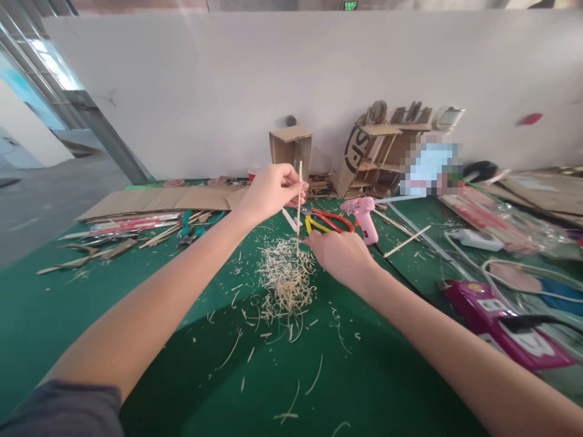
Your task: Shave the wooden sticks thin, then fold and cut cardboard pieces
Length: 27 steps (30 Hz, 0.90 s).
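Over a green surface (387, 376), its near side roomy, the left hand (271, 191) pinches a slim, pale, upright stick (298, 220) above shavings (286, 282); the right hand's (341, 255) hold is unclear.

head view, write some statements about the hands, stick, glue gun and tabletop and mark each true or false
1. The left hand holds a thin stick. True.
2. The stick is held flat. False: it is nearly upright.
3. The pink glue gun is beyond the right hand. True.
4. Pale shavings are heaped on the tabletop. True.
5. The tabletop is red. False: it is green.
6. The left hand grips the glue gun. False: it grips the stick.
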Motion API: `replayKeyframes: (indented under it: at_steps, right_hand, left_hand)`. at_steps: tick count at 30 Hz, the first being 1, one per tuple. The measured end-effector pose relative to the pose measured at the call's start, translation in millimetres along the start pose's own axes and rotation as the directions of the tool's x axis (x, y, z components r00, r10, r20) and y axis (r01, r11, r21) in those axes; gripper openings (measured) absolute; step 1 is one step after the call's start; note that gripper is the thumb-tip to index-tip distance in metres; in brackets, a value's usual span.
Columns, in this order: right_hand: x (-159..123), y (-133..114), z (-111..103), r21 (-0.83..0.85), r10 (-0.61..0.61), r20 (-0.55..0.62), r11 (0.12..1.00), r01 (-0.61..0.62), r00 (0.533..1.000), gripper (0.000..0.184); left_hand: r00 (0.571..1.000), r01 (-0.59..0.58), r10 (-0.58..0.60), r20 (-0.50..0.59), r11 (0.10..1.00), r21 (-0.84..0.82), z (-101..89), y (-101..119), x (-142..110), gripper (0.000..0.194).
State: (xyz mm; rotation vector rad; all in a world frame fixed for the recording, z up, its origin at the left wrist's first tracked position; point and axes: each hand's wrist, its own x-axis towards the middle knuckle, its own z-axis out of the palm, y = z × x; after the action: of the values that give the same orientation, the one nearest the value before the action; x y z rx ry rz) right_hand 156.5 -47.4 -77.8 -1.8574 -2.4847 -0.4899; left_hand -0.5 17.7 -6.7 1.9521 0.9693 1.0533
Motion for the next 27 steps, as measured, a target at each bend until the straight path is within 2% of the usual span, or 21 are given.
replayKeyframes:
  at_steps: [3,5,11,20,22,25,27]
  right_hand:
    - [-5,-2,6,0.028,-0.126,0.076,0.992,0.124,0.989,0.035]
    - [-5,0,5,0.011,-0.151,0.058,0.989,0.151,0.987,0.036]
    - [6,11,-9,-0.051,0.032,-0.096,0.998,-0.037,0.995,0.05]
    - [7,11,-8,-0.027,0.068,-0.132,0.997,-0.072,0.989,0.05]
    - [4,7,-3,-0.021,0.031,-0.086,0.999,-0.033,0.996,0.046]
    - [-2,-1,5,0.019,-0.115,0.017,0.993,0.115,0.993,0.037]
    - [-5,-4,6,0.024,-0.186,0.031,0.982,0.185,0.982,0.035]
  left_hand:
    - [1.0,0.026,-0.026,-0.006,1.0,-0.001,-0.4,2,0,0.016]
    - [1.0,0.028,-0.028,-0.002,1.0,-0.002,-0.8,2,0,0.016]
    - [1.0,-0.005,0.006,0.025,1.0,-0.026,-1.2,-2,1,0.014]
    - [0.997,0.0,0.004,0.071,0.998,-0.063,-1.2,-6,3,0.013]
    - [0.998,0.012,-0.009,0.07,0.999,-0.049,-2.3,-5,2,0.014]
    - [0.998,0.02,-0.018,0.068,0.999,-0.033,-3.7,-2,0,0.014]
    - [0.998,0.011,-0.009,0.067,0.999,-0.036,-4.3,-1,-1,0.014]
